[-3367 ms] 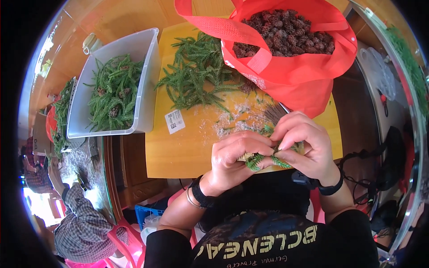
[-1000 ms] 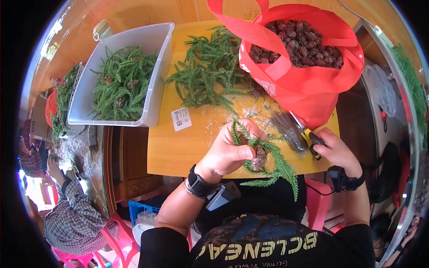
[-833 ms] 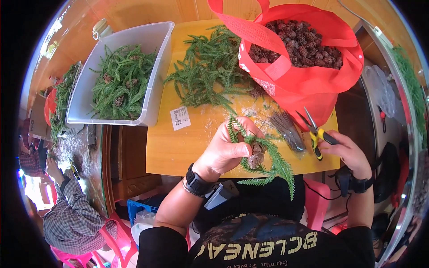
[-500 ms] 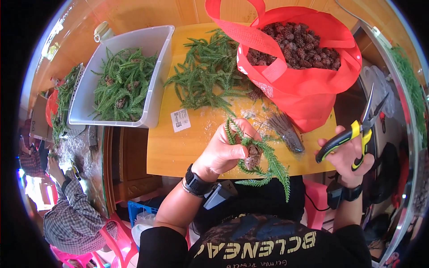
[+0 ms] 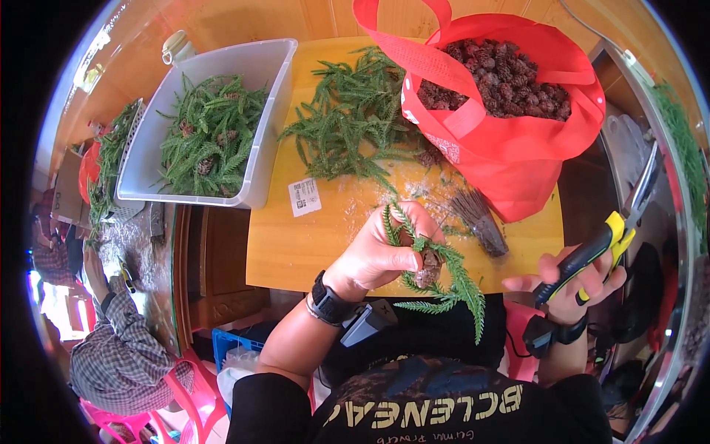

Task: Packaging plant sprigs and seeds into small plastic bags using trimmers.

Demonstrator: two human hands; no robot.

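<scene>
My left hand is closed on a small brown pine cone, thumb in front, together with a green artificial pine sprig that loops around the cone and hangs down. It is over the table's near edge. Off to the right, my right hand holds long-nose pliers with black and yellow handles. Their jaws point up and away, apart from the cone, and look closed. My fingers wrap around the handles, partly hiding them.
On the yellow table lie loose green sprigs, a white label and a bundle of thin dark wires. A red bag holds many pine cones. The clear bin contains sprigs with cones. Another person works at left.
The pliers' jaws have come together, and my right hand has turned and shifted slightly down. My left hand still grips the cone and sprig; the whole view has moved a little.
</scene>
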